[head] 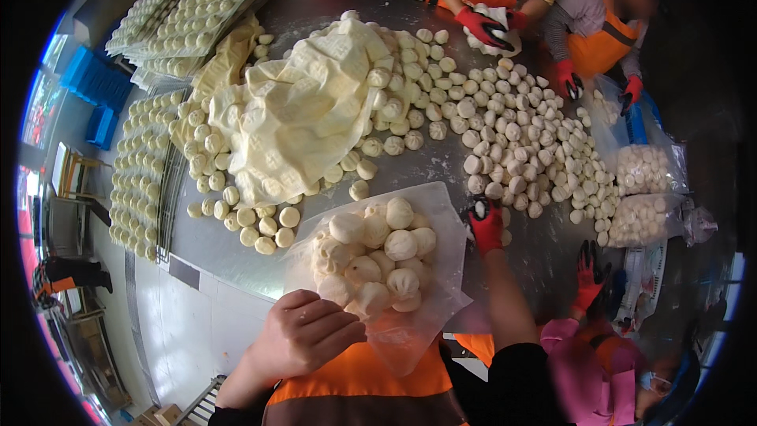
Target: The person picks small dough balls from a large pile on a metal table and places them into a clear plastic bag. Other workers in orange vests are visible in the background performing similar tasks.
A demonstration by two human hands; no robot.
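Note:
A clear plastic bag [445,213] of pleated white buns [378,260] lies open on the near side of the metal table, its mouth edge hanging towards my orange apron [361,387]. My bare left hand [319,328] is closed at the bag's near left edge, fingers curled on the plastic. To the right of the bag, my right hand [488,229] wears a red glove with black fingertips. A single small bun [481,208] shows between its fingers. Just beyond that hand begins a wide heap of loose buns [520,136].
A cream cloth [295,112] covers more buns at the left. Racks of buns [139,177] line the table's left side. Filled bags [641,219] stand at the right edge. Co-workers' gloved hands [485,29] work across the table; another red-gloved hand [588,281] reaches in nearby at right.

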